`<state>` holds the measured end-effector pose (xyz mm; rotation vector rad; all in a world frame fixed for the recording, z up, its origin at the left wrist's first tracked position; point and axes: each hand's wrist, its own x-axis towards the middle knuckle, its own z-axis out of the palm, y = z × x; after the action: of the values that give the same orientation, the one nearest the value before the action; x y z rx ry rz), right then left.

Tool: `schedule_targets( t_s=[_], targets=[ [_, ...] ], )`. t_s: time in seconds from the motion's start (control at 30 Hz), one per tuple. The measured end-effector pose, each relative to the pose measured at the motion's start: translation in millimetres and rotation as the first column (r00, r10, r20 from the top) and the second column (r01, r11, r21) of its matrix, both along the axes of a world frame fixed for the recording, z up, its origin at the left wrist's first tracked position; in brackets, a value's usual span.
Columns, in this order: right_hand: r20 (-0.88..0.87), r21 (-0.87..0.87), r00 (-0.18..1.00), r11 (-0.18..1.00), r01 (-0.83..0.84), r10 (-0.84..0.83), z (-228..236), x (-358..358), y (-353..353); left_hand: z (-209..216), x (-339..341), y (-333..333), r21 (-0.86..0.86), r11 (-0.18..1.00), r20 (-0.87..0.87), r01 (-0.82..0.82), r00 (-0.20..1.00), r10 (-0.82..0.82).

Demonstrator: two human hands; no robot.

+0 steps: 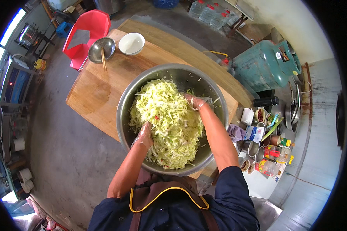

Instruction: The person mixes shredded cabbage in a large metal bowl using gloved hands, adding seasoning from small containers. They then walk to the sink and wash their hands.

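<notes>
Presently, your left hand (144,135) and right hand (196,102) sit in one shredded-cabbage heap (169,125) inside one steel bowl (123,111), fingertips buried, spread or pinching cannot be told.

The place was a kitchen; a basin (121,111) of shredded cabbage (169,119) sat on a wooden surface (92,92), with bowls (131,44) and chopsticks (103,59) beyond; to the right were a gas cylinder (258,65), bottles (268,168), small dishes (260,115) and a long green stalk (272,128).

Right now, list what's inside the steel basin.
Shredded cabbage with red bits, left hand and right hand dug in. The heap hides most of the fingers and bottom.
</notes>
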<state>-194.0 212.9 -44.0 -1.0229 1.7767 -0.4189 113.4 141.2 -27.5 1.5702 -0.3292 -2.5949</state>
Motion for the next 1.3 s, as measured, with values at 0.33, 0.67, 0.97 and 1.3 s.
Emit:
schedule_targets(
  t_s=[0.33, 0.67, 0.97, 1.3],
  targets=[
    [-0.043, -0.192, 0.997, 0.98, 0.053, -0.062, 134, 45, 48, 8, 3, -5, -0.453, 0.891, -0.422, -0.035, 0.888, -0.18],
    [0.29, -0.391, 0.789, 0.686, 0.614, -0.541, 107, 94, 160, 86, -94, -89, -0.284, 0.956, -0.403, 0.072, 0.896, -0.187],
    [0.208, 0.475, -0.042, 0.064, 0.878, -0.977, 18, 167, 147, -50, -29, -145, -0.42, 0.738, -0.154, 0.528, 0.76, -0.631],
    [0.536, 0.311, 0.118, 0.325, 0.893, -0.836, 66, 155, 99, 53, -26, -68, -0.387, 0.785, -0.063, 0.484, 0.836, -0.546]
  ],
)
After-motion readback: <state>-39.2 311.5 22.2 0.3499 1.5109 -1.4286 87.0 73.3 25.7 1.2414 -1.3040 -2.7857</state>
